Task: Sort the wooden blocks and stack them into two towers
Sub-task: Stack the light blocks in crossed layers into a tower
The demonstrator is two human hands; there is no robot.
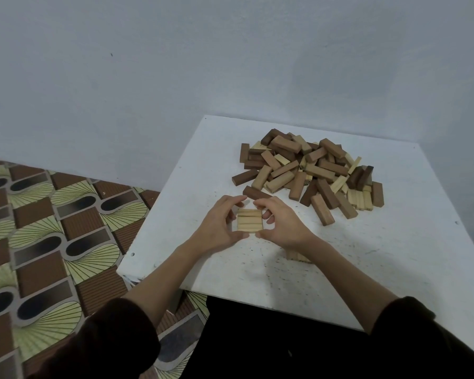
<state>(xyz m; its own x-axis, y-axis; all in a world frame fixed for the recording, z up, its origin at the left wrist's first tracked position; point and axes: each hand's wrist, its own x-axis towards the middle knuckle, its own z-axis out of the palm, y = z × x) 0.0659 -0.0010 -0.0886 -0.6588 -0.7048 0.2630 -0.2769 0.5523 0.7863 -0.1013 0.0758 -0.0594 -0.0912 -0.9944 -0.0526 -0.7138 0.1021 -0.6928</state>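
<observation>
A small square stack of light wooden blocks (249, 220) sits near the middle of the white table (367, 269). My left hand (219, 225) cups its left side and my right hand (281, 224) its right side, fingers and thumbs curled around the edges. A loose pile of dark, mid-brown and light blocks (309, 170) lies behind, toward the far right. One dark block (255, 193) lies just beyond my fingertips. Another light block group (296, 255) is partly hidden under my right forearm.
The table stands against a pale blue wall (175, 64). Its left edge drops to a patterned brown and green floor (47, 228). My dark-clothed lap fills the space below the near table edge.
</observation>
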